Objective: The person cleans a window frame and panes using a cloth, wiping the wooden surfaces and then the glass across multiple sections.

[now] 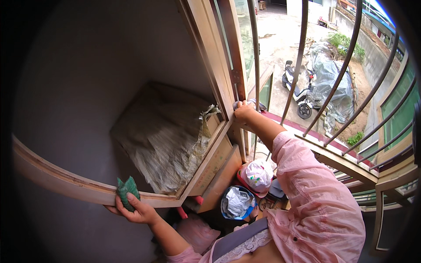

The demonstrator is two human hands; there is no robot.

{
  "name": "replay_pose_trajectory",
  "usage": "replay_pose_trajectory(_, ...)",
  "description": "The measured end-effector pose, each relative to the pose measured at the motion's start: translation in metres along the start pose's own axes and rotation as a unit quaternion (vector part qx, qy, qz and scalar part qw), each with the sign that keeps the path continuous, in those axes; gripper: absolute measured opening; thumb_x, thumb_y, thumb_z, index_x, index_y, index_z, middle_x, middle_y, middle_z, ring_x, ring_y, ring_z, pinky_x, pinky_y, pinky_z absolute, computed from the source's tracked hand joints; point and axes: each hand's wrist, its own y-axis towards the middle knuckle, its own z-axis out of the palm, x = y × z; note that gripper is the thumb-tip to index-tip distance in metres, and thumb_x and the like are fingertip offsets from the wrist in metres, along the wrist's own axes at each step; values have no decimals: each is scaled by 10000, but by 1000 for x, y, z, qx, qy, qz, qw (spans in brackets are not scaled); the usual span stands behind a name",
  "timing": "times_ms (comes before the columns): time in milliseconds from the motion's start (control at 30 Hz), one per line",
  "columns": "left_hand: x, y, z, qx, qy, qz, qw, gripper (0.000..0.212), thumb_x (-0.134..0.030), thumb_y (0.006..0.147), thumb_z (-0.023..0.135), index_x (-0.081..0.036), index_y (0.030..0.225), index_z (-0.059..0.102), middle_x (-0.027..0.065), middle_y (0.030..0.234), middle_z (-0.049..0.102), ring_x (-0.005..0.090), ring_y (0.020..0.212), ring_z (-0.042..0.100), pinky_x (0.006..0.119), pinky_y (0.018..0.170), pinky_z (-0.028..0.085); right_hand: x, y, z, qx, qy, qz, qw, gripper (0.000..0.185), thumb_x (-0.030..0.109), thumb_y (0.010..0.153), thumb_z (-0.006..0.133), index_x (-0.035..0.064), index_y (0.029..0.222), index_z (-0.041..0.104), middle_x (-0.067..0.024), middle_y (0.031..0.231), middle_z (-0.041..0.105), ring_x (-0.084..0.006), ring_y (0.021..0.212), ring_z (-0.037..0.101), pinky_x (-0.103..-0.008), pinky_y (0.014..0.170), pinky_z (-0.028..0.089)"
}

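My left hand (139, 208) grips a green scouring pad (130, 190) and rests on the lower rail of a pale wooden window sash (158, 200). The folded pad sticks up between thumb and fingers, over the rail's inner edge. With my arm stretched out, my right hand (244, 111) presses a greyish cloth (252, 102) to the window frame (239, 79), close to the sash's corner and beside a metal bar. Much of the cloth is hidden under my fingers.
Upright metal bars (297, 62) guard the window on the right. Below are a blue bucket (238, 203) with a plastic bag in it, a white-covered bundle (258, 174) and a cardboard box (217, 177). A woven sack (167, 141) lies behind the sash. Outside stands an electric scooter (299, 88).
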Motion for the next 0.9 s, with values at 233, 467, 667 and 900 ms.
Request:
replay_pose_trajectory(233, 4, -1, -4, 13, -12, -29, 999, 321, -161, 914, 555, 54, 1146, 503, 310, 1385, 248, 385, 1287, 319, 451, 1019, 340, 5, -26, -30, 44, -157, -117, 980, 397, 242, 788, 577, 98, 1157, 608, -173, 1216, 479, -324, 1121, 472, -507, 822, 448)
replay_pose_trajectory(467, -4, -2, -4, 2, -9, -46, 999, 316, -178, 922, 550, 48, 1142, 523, 265, 1360, 316, 338, 1285, 335, 420, 1008, 346, -7, -22, 7, -98, -86, -125, 983, 386, 244, 773, 619, 105, 1133, 600, -168, 1214, 479, -324, 1095, 483, -525, 800, 423)
replay_pose_trajectory(667, -3, -6, 10, 14, -28, -19, 999, 282, -160, 922, 548, 47, 1114, 533, 280, 1389, 276, 350, 1267, 352, 427, 1017, 330, -9, -55, -11, -72, -103, -229, 965, 385, 266, 749, 631, 148, 1111, 577, -160, 1123, 512, -305, 1071, 510, -461, 776, 475)
replay_pose_trajectory(900, -15, 2, -20, 14, -15, -14, 1000, 261, -143, 914, 541, 24, 1112, 513, 263, 1419, 239, 369, 1284, 316, 454, 1031, 278, -2, -147, -122, -361, 377, -177, 834, 386, 131, 744, 545, 102, 1125, 488, -225, 1044, 485, -410, 961, 531, -447, 836, 457)
